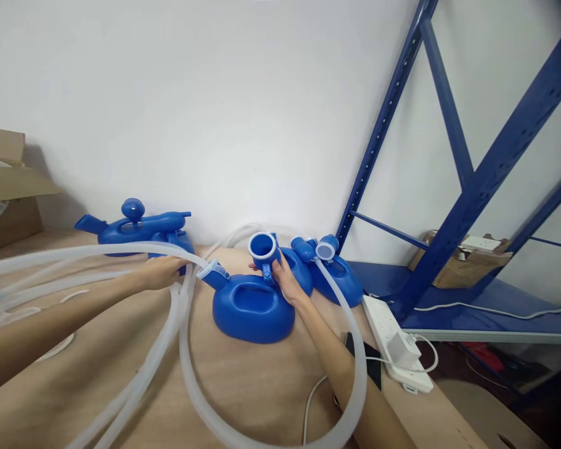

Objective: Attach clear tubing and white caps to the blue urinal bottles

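Observation:
My right hand (285, 282) is closed around the neck of a blue plastic cup-shaped spout (264, 251) with a white rim, its mouth turned towards me. Just below and left of it stands a blue portable urinal bottle (253, 315) with a moulded grip and a pale cap at its slanted neck. My left hand (166, 272) reaches beside the clear ribbed hoses (187, 299), fingers curled in front of a blue bottle (171, 240). A bit of blue shows at its fingertips, but what it grips is hidden. Another blue bottle (341, 280) stands right of my right hand.
More blue parts (133, 227) lie by the wall at left, near a cardboard box (12, 215). A long hose loops across the wooden table (243, 386). At right are a white power strip (393, 343), a dark flat device (376, 368) and blue shelving (477, 181).

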Action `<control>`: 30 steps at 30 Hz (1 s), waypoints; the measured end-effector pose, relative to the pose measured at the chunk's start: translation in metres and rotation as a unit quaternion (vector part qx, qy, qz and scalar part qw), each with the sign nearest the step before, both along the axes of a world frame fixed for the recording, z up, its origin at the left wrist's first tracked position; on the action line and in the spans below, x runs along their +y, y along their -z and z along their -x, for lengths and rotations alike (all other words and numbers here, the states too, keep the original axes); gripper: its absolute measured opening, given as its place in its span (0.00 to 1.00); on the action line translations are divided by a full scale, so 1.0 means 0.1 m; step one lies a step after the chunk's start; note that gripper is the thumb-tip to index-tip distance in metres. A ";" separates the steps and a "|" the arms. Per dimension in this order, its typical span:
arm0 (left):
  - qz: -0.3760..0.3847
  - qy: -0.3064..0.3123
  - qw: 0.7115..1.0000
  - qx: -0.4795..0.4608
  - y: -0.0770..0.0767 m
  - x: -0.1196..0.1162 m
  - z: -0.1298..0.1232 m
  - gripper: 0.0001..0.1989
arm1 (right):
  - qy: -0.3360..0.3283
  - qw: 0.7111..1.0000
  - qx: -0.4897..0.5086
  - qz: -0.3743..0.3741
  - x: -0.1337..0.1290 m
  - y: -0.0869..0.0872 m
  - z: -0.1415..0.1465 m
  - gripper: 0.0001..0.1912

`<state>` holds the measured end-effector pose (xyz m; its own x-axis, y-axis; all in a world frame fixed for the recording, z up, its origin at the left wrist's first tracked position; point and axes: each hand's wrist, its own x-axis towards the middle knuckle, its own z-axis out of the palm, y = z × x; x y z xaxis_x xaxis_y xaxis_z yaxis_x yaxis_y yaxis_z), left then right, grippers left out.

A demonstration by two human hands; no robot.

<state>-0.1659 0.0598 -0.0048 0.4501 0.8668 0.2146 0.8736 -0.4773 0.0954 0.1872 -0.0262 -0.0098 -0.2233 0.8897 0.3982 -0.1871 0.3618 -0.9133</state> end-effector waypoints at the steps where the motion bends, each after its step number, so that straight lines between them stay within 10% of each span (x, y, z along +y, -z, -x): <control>1: -0.013 -0.006 1.000 0.001 -0.08 0.01 -0.04 0.23 | 0.003 1.000 0.010 -0.004 0.01 0.01 0.00 0.39; 12: -0.115 -0.134 0.984 0.004 -0.97 0.25 -0.42 0.25 | 0.064 0.990 0.121 0.046 -0.01 -0.18 -0.07 0.42; 16: -0.133 -0.137 0.980 0.049 -1.06 0.28 -0.60 0.20 | 0.038 0.993 0.101 0.038 -0.06 -0.26 -0.11 0.57; 23: -0.172 -0.094 0.977 0.088 -1.06 0.28 -0.86 0.16 | -0.142 0.987 -0.062 0.046 -0.23 -0.39 -0.04 0.51; 30: -0.236 -0.130 0.963 0.016 -1.44 0.30 -0.94 0.23 | -0.090 0.987 -0.127 -0.025 -0.19 -0.35 0.15 0.40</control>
